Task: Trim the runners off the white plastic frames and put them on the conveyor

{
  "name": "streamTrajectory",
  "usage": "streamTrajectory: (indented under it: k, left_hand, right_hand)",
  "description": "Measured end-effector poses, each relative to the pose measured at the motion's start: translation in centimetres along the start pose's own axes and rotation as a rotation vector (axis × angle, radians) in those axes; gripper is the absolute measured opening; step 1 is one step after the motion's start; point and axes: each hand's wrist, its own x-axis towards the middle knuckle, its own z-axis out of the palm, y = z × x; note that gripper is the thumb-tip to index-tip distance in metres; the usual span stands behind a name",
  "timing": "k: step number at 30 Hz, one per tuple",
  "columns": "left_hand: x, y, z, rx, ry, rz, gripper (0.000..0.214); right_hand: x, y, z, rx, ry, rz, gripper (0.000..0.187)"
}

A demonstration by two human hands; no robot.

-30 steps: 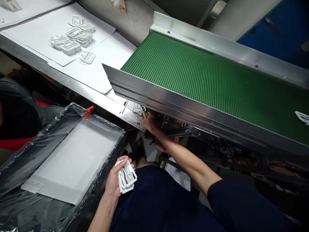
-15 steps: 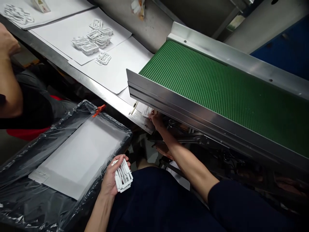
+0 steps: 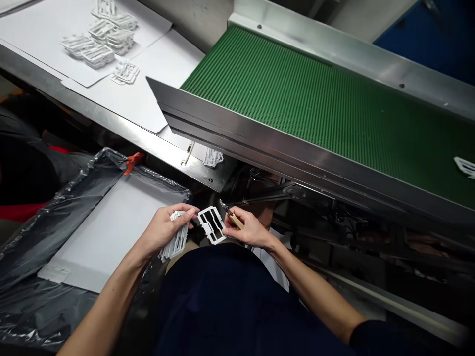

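Note:
My left hand [image 3: 163,228] is closed around a stack of white plastic frame parts [image 3: 175,244], over the edge of the plastic-lined box. My right hand [image 3: 249,230] pinches a single white plastic frame [image 3: 212,225] and also holds a small wooden-handled tool [image 3: 230,214]. Both hands meet above my lap in dark blue clothing, the single frame between them. One loose white part [image 3: 213,157] lies on the steel table edge just under the conveyor end.
A green conveyor belt [image 3: 297,99] in a steel frame runs to the right, with one white part [image 3: 465,167] on it at the far right. White sheets [image 3: 55,29] on the steel table carry piles of white parts [image 3: 98,42]. A box lined with black plastic [image 3: 55,237] holds a white sheet.
My right hand drew back from the table edge under the conveyor and now holds a single frame beside my left hand. My left hand rose toward it. The other person's arm has left the view.

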Motion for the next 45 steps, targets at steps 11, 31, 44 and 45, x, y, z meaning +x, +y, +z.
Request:
streamTrajectory:
  k: [11,31,44,45]
  left_hand:
    - [-2.8,-1.7,3.8,0.495,0.145,0.415,0.018]
    - [-4.6,-4.9,3.9,-0.029,-0.196,0.104,0.012]
    - [-3.4,-4.6,3.7,-0.105,-0.359,-0.134,0.015]
    - [-3.5,-4.5,3.7,-0.084,-0.357,-0.138,0.015]
  right_hand:
    - [-0.7,0.2,0.6,0.601,0.225,0.229,0.034]
    - [-5.6,-2.3,2.3,0.741,-0.276,0.495,0.034]
    - [-5.1,0.4,3.1,0.433,-0.15,0.213,0.045]
    - [-5.1,0.6,3.3,0.472,-0.156,0.215,0.044]
